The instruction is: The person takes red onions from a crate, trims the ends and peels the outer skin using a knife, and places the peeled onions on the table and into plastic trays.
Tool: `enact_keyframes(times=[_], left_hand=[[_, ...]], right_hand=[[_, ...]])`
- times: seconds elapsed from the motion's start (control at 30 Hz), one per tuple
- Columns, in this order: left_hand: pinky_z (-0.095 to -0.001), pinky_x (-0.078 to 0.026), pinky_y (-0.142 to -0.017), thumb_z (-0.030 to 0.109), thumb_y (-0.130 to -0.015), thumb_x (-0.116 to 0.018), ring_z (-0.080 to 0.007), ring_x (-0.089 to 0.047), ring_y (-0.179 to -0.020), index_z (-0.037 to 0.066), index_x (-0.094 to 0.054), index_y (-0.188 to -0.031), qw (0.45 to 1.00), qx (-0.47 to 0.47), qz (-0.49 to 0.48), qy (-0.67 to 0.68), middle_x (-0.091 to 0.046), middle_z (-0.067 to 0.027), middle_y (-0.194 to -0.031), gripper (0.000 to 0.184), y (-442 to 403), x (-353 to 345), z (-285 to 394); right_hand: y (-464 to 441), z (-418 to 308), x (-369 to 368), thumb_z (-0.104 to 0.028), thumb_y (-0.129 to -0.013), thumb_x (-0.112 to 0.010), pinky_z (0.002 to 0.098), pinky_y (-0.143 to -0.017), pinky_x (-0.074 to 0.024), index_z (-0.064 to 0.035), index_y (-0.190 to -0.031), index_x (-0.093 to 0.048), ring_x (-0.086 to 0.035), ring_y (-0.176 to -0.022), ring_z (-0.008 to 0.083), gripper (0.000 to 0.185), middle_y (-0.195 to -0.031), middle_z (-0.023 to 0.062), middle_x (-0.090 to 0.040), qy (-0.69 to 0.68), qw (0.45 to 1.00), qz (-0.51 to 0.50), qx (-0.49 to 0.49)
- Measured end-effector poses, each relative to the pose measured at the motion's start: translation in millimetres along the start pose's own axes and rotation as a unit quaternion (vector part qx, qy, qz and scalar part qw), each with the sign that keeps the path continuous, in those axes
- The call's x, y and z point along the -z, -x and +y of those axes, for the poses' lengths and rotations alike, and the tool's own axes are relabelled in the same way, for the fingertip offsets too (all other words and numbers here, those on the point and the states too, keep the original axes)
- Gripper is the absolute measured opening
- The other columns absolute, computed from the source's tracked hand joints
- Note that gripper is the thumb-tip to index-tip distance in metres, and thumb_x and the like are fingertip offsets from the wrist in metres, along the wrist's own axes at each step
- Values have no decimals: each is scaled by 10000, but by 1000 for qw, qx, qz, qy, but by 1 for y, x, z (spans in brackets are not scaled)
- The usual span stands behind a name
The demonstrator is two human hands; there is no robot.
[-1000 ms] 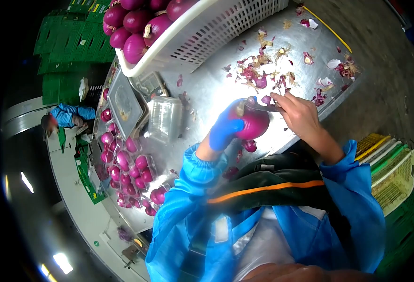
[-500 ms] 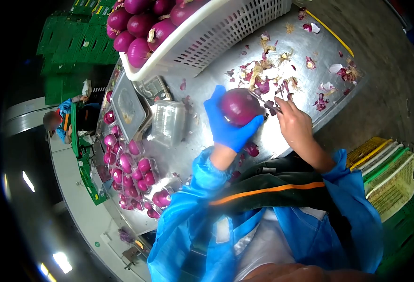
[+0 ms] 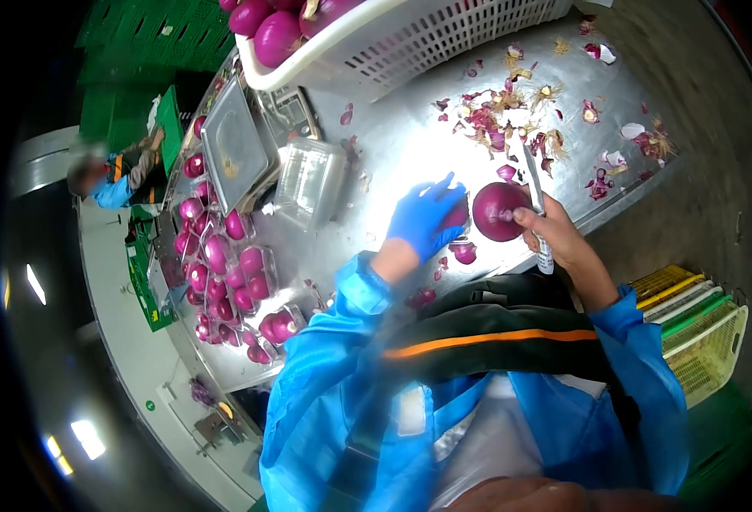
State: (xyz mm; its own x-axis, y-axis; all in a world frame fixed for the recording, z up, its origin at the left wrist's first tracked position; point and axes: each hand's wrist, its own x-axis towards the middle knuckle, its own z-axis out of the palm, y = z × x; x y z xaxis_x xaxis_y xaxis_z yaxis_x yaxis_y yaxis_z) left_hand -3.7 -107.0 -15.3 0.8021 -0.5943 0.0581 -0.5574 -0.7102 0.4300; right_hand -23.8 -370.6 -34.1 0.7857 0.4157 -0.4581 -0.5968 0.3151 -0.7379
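In my right hand (image 3: 555,235) are a peeled, glossy red onion (image 3: 497,212), pressed under the thumb, and a knife (image 3: 533,175) with a pale handle, its blade pointing away from me. My left hand (image 3: 423,218), in a blue glove, is just left of that onion and apart from it. Its fingers and thumb curve around a purple onion piece (image 3: 455,215), mostly hidden by the glove. A scrap of onion skin (image 3: 463,253) lies on the metal table just below the left hand.
Onion skins and root ends (image 3: 500,115) litter the metal table (image 3: 393,136). A white perforated basket (image 3: 419,51) of red onions stands at the far side. On the left are a scale (image 3: 235,154), a clear plastic tray (image 3: 308,183) and packed onions (image 3: 216,253). A co-worker (image 3: 124,175) is further left.
The big onion has passed from my left hand to my right, which still holds the knife. My left hand has drawn away leftward and now has a purple piece. The view has shifted slightly.
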Motion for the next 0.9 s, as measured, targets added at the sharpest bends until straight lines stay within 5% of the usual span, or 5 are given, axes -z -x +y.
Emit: enact_keyframes(times=[0.17, 0.5, 0.73, 0.83, 0.9], left_hand=[[-456, -471, -933, 225, -838, -648, -376, -568, -1107, 121, -605, -1239, 991, 112, -68, -34, -593, -130, -1265, 417, 29, 32, -5], [-397, -463, -980, 165, -935, -576, -297, -542, -1196, 108, -571, -1292, 961, 182, 162, 132, -526, -137, -1358, 362, 75, 2, -88], [-306, -566, -744, 272, -945, -596, -190, -665, -944, 155, -573, -1309, 904, 275, 24, 326, -633, -101, -1188, 383, 70, -30, -140], [-289, -564, -708, 273, -935, -614, -175, -675, -889, 172, -601, -1279, 816, 339, -1, 468, -663, -88, -1097, 360, 70, -25, -124], [-272, -554, -655, 285, -936, -614, -152, -662, -781, 165, -644, -1221, 878, 230, 45, 418, -680, -71, -995, 310, 81, -56, -133]], right_hand=[[-3, 8, -30, -207, -831, -745, 328, -882, -498, 25, -1243, -552, -643, -983, 194, 511, -1034, 112, -684, 292, 950, 69, 88], [-36, 48, -61, -331, -884, -653, 447, -671, -489, -45, -1160, -558, -651, -755, 380, 408, -835, 207, -662, 499, 845, 147, 126], [-41, 86, -46, -185, -894, -609, 271, -625, -483, 0, -1146, -521, -594, -677, 143, 324, -837, 87, -643, 309, 943, 81, -94], [-54, 115, -33, -126, -911, -568, 251, -495, -388, -33, -1103, -528, -504, -565, 95, 218, -731, 37, -575, 292, 947, 112, 69], [-52, 98, -37, -86, -916, -531, 240, -469, -381, -21, -1133, -523, -493, -546, 82, 226, -724, 12, -566, 331, 935, 117, 58]])
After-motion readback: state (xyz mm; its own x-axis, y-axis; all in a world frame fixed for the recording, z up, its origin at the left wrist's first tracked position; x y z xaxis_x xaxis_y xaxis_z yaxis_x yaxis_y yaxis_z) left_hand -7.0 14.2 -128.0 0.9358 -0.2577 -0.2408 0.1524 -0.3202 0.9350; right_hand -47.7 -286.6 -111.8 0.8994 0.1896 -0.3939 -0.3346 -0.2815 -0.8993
